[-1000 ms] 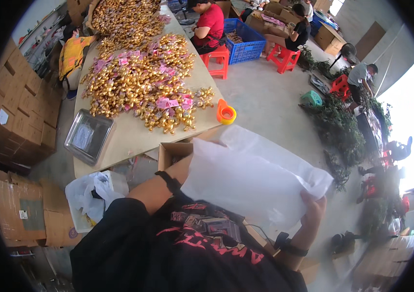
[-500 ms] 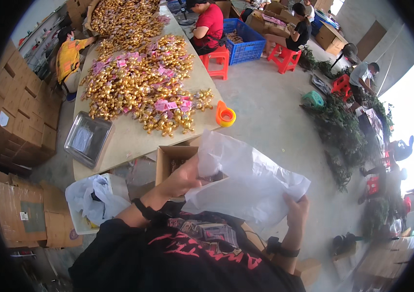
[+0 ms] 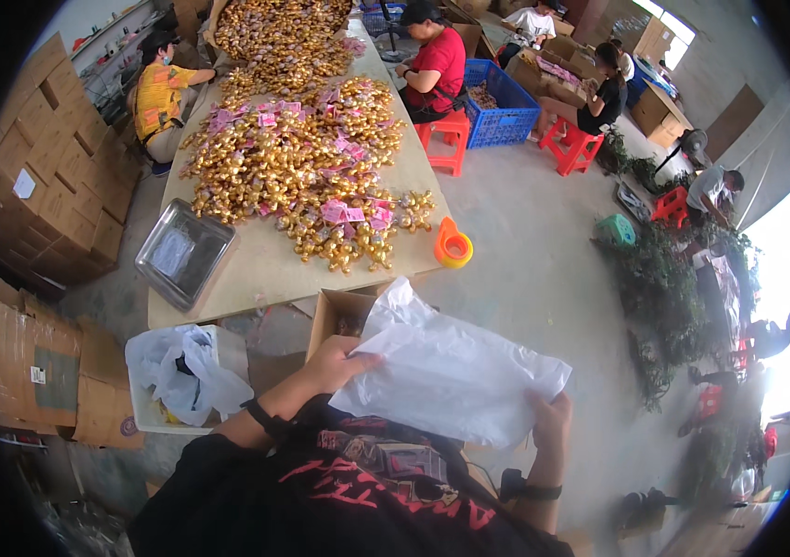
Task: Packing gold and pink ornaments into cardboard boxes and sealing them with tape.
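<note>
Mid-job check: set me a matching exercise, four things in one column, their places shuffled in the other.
1. Thin translucent white plastic sheet
2. Silver rectangular metal tray
3. Orange-yellow ring-shaped plastic item
4. Blue rectangular plastic crate

A. On the long pale table, near left corner
B. Beside a red plastic stool
C. In the left hand and right hand
D. At the table's near right corner

Pairs: 1-C; 2-A; 3-D; 4-B

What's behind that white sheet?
Part of an open cardboard box shows past the upper left of the white sheet. Something lies inside, too unclear to name. The sheet covers the rest of the box, so anything there can't be seen.
</note>
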Demonstrator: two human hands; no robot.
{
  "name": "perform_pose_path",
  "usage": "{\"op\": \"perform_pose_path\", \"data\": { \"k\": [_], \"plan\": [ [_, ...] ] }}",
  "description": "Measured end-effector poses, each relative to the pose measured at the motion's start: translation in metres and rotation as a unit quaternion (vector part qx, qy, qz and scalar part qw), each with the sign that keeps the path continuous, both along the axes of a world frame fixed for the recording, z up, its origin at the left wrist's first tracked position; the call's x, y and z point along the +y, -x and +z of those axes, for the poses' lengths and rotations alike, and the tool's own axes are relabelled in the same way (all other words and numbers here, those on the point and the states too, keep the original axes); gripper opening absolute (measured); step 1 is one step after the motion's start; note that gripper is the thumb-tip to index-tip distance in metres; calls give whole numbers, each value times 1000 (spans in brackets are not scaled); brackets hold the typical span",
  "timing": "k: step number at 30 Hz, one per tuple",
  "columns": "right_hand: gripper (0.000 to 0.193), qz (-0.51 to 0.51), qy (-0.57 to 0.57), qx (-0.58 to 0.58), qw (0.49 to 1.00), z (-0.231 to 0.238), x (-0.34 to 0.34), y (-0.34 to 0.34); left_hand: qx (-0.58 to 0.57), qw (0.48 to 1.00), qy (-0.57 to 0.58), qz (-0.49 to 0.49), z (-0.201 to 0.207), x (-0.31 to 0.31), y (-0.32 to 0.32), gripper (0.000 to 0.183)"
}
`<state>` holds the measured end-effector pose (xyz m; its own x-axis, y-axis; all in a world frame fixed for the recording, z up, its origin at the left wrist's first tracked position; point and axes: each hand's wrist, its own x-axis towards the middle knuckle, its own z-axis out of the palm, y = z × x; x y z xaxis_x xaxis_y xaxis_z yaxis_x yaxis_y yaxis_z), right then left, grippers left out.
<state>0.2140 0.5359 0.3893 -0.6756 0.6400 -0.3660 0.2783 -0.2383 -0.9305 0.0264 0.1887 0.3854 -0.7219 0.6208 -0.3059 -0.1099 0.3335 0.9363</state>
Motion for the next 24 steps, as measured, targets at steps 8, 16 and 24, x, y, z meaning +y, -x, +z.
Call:
{"op": "perform_pose_path", "data": {
  "k": [8,16,24],
  "plan": [
    [34,28,178,109,978,-65,2,24,-100,980,-24,169,-54,-35,18,23],
    [64,51,-138,-143,979,-196,-47,86,-5,962,144,232,-186,-78,53,29],
    [104,306,-434,-245,812,-183,-176,133,73,926,295,223,-238,-112,76,46]
  ]
}}
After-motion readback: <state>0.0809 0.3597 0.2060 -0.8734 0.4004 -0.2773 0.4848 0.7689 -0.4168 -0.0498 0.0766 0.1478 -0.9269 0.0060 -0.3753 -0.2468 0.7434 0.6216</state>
